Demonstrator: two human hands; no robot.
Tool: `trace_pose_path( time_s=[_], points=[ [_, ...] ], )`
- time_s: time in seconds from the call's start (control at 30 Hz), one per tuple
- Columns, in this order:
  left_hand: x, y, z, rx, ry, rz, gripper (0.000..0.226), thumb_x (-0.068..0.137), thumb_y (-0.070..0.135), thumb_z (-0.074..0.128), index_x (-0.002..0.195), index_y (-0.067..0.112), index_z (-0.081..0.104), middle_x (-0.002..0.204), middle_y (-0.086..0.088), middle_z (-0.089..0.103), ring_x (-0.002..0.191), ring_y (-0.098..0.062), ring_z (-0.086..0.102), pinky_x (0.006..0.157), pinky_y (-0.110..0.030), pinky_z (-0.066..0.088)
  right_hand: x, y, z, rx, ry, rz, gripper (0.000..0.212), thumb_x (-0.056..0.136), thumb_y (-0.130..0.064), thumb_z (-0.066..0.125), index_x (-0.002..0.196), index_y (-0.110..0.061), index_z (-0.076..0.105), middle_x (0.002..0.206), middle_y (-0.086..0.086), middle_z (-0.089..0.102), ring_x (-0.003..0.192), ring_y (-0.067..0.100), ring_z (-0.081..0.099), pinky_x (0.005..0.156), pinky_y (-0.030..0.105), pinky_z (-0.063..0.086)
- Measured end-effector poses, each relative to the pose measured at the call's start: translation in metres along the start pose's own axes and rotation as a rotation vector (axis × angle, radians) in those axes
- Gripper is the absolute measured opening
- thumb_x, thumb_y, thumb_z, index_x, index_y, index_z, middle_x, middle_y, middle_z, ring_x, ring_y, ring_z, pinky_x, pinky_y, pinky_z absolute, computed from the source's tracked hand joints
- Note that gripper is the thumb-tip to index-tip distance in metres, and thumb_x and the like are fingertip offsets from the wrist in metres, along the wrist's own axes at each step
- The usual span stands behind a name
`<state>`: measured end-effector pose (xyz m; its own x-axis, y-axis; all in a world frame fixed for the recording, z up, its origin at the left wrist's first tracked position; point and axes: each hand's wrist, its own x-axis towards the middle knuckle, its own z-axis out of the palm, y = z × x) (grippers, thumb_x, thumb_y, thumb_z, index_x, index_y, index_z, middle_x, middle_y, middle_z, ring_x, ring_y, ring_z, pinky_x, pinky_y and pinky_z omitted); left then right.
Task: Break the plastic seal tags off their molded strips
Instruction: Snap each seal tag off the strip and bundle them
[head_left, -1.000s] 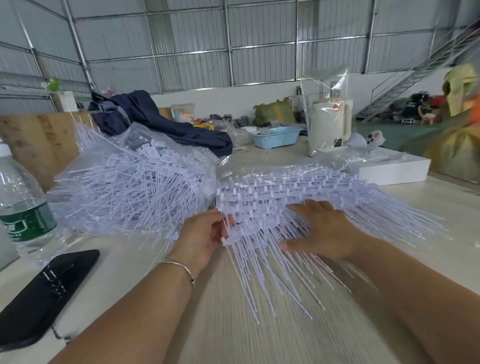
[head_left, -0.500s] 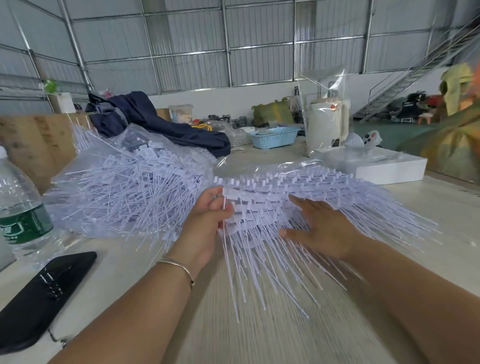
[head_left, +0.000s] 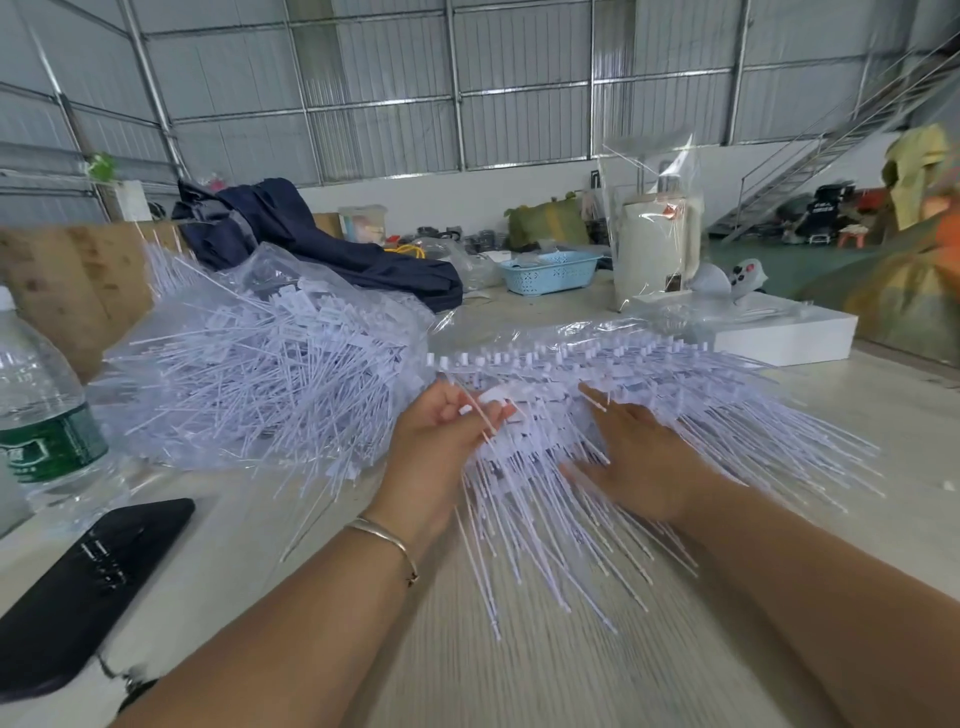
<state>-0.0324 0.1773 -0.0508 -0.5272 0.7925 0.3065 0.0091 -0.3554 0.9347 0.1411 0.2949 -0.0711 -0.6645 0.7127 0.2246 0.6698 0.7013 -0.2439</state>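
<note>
You're in a warehouse workshop: corrugated metal walls (head_left: 519, 104) fill the top, a steel staircase (head_left: 831, 150) climbs upper right.

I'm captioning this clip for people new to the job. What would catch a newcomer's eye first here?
First, the bristling stack of white seal tag strips at the table's centre, with the left hand pinching one tag at its near-left end and the right hand laid flat on top. Next, to the left, the clear bag of loose seal tags, with a water bottle and a black phone at the left edge.
</note>
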Motion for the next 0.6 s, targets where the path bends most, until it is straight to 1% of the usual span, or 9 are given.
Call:
trace_pose_path(
  time_s=[0.07,0.17,0.23,0.3,0.37,0.43,0.47,0.53,0.6],
  points=[
    [0.003,0.002,-0.005,-0.28,-0.021,-0.122,0.022,0.087,-0.009,0.06,0.076,0.009,0.055,0.083,-0.009,0.07,0.091,-0.021,0.073,0.071,-0.02,0.057,0.0,-0.003,0.001,0.023,0.019,-0.005,0.092,0.09,-0.063,0.044,0.154,-0.027,-0.01,0.162,-0.001,0.012,0.146,0.022,0.016,0.113,0.046,0.029],
    [0.008,0.005,-0.011,-0.509,0.009,-0.219,0.023,0.09,-0.014,0.05,0.086,0.009,0.055,0.081,-0.008,0.071,0.085,-0.019,0.074,0.058,-0.016,0.055,0.001,-0.004,-0.002,0.15,0.101,0.025,0.102,0.083,-0.067,0.053,0.154,-0.029,-0.009,0.161,0.002,0.017,0.144,0.025,0.024,0.113,0.047,0.03],
    [0.009,0.007,-0.013,-0.626,0.019,-0.272,0.028,0.088,-0.015,0.049,0.099,0.009,0.057,0.084,-0.012,0.072,0.079,-0.017,0.074,0.055,-0.017,0.054,0.001,-0.003,-0.005,0.388,0.175,0.071,0.106,0.074,-0.076,0.055,0.154,-0.036,-0.002,0.159,-0.002,0.023,0.143,0.022,0.029,0.114,0.047,0.03],
    [0.009,0.009,-0.013,-0.679,0.0,-0.294,0.036,0.079,-0.013,0.055,0.107,0.009,0.059,0.087,-0.014,0.073,0.076,-0.015,0.074,0.056,-0.017,0.055,-0.001,-0.003,-0.008,0.684,0.22,0.109,0.102,0.066,-0.084,0.052,0.151,-0.047,0.009,0.158,-0.012,0.024,0.144,0.014,0.027,0.116,0.044,0.027],
    [0.009,0.011,-0.014,-0.714,-0.024,-0.31,0.039,0.075,-0.011,0.055,0.109,0.006,0.06,0.082,-0.012,0.074,0.078,-0.015,0.073,0.057,-0.017,0.055,-0.002,-0.003,-0.009,0.843,0.287,0.124,0.091,0.069,-0.079,0.053,0.148,-0.049,0.018,0.155,-0.017,0.029,0.139,0.011,0.033,0.11,0.037,0.03],
    [0.008,0.012,-0.015,-0.744,-0.008,-0.333,0.035,0.074,-0.011,0.053,0.105,0.003,0.062,0.08,-0.012,0.074,0.074,-0.014,0.073,0.056,-0.018,0.056,-0.002,-0.003,-0.01,0.856,0.372,0.115,0.078,0.081,-0.064,0.057,0.148,-0.043,0.024,0.149,-0.016,0.038,0.132,0.013,0.041,0.1,0.033,0.035],
    [0.008,0.012,-0.015,-0.758,0.013,-0.345,0.031,0.077,-0.012,0.052,0.103,0.001,0.063,0.079,-0.012,0.074,0.071,-0.014,0.073,0.056,-0.018,0.056,-0.002,-0.002,-0.01,0.816,0.411,0.109,0.072,0.086,-0.056,0.058,0.148,-0.039,0.026,0.147,-0.014,0.04,0.13,0.014,0.042,0.099,0.033,0.036],
    [0.01,0.01,-0.017,-0.779,0.063,-0.355,0.024,0.088,-0.012,0.046,0.101,-0.001,0.063,0.078,-0.012,0.073,0.066,-0.013,0.072,0.058,-0.018,0.057,-0.003,-0.001,-0.012,0.615,0.477,0.088,0.065,0.091,-0.049,0.057,0.148,-0.031,0.031,0.146,-0.005,0.042,0.132,0.017,0.04,0.102,0.036,0.037],
    [0.01,0.007,-0.019,-0.766,0.071,-0.354,0.023,0.092,-0.009,0.043,0.104,-0.002,0.062,0.079,-0.011,0.073,0.066,-0.015,0.071,0.062,-0.021,0.059,-0.003,-0.001,-0.013,0.38,0.481,0.048,0.061,0.093,-0.048,0.053,0.147,-0.024,0.037,0.149,-0.001,0.04,0.138,0.018,0.03,0.106,0.036,0.032]
  ],
)
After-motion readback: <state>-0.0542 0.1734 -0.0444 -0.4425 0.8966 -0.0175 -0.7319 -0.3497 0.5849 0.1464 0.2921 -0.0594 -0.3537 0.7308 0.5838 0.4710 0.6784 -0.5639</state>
